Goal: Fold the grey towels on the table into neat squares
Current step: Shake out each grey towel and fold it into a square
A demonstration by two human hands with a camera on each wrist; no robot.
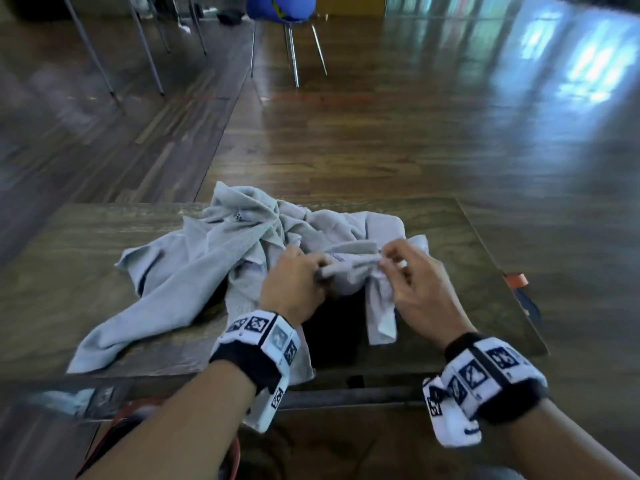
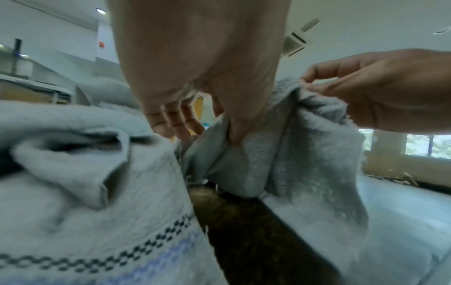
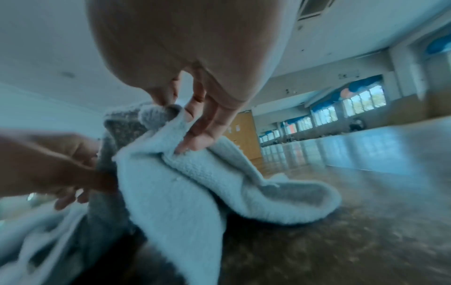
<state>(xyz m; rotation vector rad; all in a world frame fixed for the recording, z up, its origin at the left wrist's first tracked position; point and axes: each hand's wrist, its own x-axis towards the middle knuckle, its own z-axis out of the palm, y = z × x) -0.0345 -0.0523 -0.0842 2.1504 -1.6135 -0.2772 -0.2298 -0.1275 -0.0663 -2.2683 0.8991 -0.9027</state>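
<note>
A heap of crumpled grey towels (image 1: 207, 251) lies on the wooden table (image 1: 69, 258). Both hands hold one small grey towel (image 1: 349, 271) lifted just above the table near its front middle. My left hand (image 1: 304, 271) grips its bunched left end, thumb pressed into the cloth (image 2: 234, 138). My right hand (image 1: 391, 261) pinches the towel's top edge between thumb and fingers (image 3: 171, 104), and a loose flap (image 1: 381, 313) hangs down below it. Another towel with a dark patterned band (image 2: 102, 258) lies under my left wrist.
The table's right edge (image 1: 498, 268) is close to the right hand; an orange and dark object (image 1: 517, 280) shows just beyond it. A blue chair (image 1: 280, 8) stands on the wood floor far behind. One towel corner (image 1: 86, 355) reaches the table's front edge.
</note>
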